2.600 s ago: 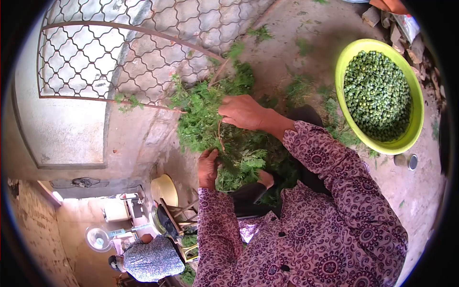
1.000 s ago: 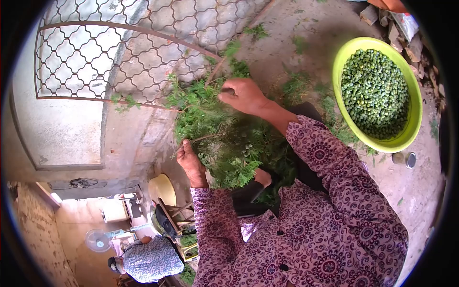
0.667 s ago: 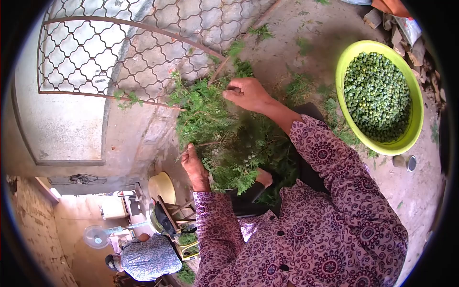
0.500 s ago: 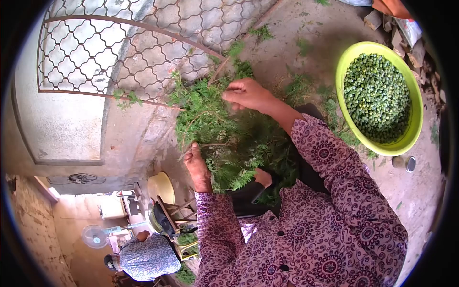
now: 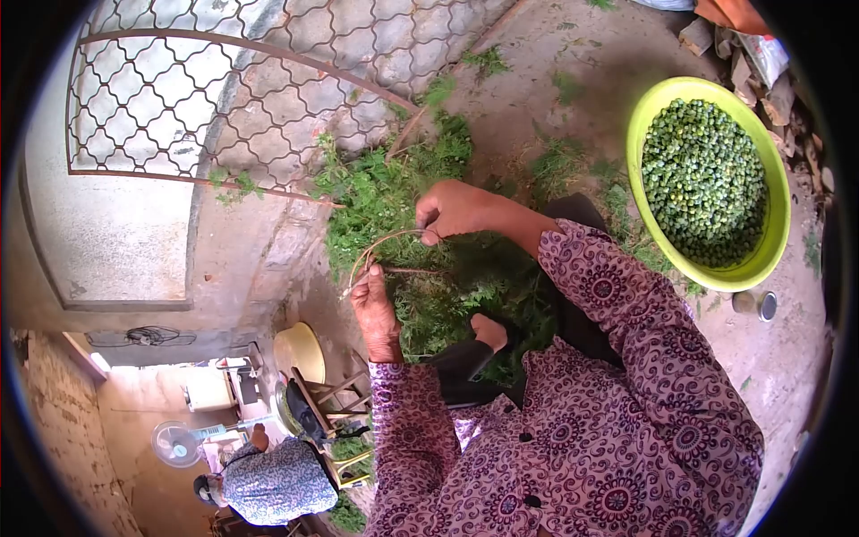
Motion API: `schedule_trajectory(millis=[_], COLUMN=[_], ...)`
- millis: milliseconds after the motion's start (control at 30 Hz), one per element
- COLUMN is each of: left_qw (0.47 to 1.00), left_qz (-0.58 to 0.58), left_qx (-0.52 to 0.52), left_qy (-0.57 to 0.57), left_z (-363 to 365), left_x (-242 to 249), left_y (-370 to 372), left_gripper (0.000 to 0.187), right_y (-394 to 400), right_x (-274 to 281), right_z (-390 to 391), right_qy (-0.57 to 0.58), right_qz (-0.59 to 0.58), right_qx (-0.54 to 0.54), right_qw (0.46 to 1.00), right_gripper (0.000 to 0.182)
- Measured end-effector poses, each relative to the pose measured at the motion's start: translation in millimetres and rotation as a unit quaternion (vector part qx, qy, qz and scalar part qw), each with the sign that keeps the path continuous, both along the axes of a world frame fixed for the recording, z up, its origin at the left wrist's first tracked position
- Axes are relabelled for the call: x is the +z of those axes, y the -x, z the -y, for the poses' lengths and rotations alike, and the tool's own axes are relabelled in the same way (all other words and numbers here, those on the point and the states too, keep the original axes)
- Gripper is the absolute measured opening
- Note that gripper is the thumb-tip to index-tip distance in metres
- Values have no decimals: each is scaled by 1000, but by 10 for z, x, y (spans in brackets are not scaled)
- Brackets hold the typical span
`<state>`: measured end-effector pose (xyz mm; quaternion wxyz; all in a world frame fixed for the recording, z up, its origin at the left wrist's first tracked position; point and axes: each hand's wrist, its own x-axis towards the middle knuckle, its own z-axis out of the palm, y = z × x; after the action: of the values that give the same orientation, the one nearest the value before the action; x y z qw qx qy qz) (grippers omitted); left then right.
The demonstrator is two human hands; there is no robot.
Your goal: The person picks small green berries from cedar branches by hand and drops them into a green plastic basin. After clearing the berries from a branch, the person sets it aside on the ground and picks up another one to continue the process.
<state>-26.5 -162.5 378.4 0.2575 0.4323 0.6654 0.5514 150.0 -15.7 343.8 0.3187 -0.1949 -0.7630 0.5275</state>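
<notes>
My left hand (image 5: 374, 309) is closed round the lower ends of thin brown stems (image 5: 410, 270) with feathery green leaves. My right hand (image 5: 461, 213) is also closed, its fingertips pinching one end of a bent, mostly bare stem (image 5: 386, 236). That stem arches across from my left hand to my right. A heap of leafy green sprigs (image 5: 394, 183) lies behind and below both hands, partly covering my lap. My bare foot (image 5: 489, 331) shows among the greenery.
A yellow-green tub (image 5: 637, 170) full of small round green pods or berries stands at right, beside a small metal cup (image 5: 768, 306). A metal grille (image 5: 224, 107) leans at upper left. Another person (image 5: 277, 479) sits near a fan (image 5: 177, 445) at lower left.
My right hand has moved down closer to my left and now pinches a stem, which is bent into an arch. My left hand has shifted only slightly.
</notes>
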Motion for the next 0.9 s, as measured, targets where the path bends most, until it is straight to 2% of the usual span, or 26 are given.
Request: schedule_trajectory(millis=[33,167,233,267,367,433,533,600,667,733,767,833,900], left_qw=[1000,999,999,999,998,999,999,999,994,992,988,984,987], left_qz=[13,34,33,31,60,48,42,47,88,93,98,114,119], left_qx=[-6,-12,-13,-14,7,6,6,7,57,86,114,134,102], left_qy=[-6,0,-1,0,-15,-16,-17,-16,-26,-22,-19,-34,-39], left_z=[1,3,4,5,-5,-11,-10,-17,-41,-40,-46,-31,10], left_x=[20,9,-18,-26,-50,-20,-17,-40,-89,-15,27,18,0], left_y=[-38,-64,-40,-33,-74,-133,-161,-148,-116,-103,-80,105,309], left_gripper=[24,19,19,19,19,19,20,20,21,21,21,23,26], right_y=[0,50,109,125,124,142,171,154,113,75,62,40,58], right_x=[-3,-20,-73,-104,-60,-68,-103,-96,-61,-34,-46,-74,-76], right_z=[17,63,67,64,106,125,128,138,166,202,207,208,179], right_qy=[-16,-24,-95,-95,-113,-111,-172,-169,-167,-176,-176,-232,-203], right_qz=[2,21,16,16,42,-1,-15,-9,-3,96,96,265,244], right_qx=[29,27,7,7,15,14,11,4,-3,-25,-25,-58,-52], right_qw=[999,999,995,995,993,994,985,986,986,979,979,934,947], right_gripper=[28,31,32,32,31,28,26,23,20,16,16,13,11])
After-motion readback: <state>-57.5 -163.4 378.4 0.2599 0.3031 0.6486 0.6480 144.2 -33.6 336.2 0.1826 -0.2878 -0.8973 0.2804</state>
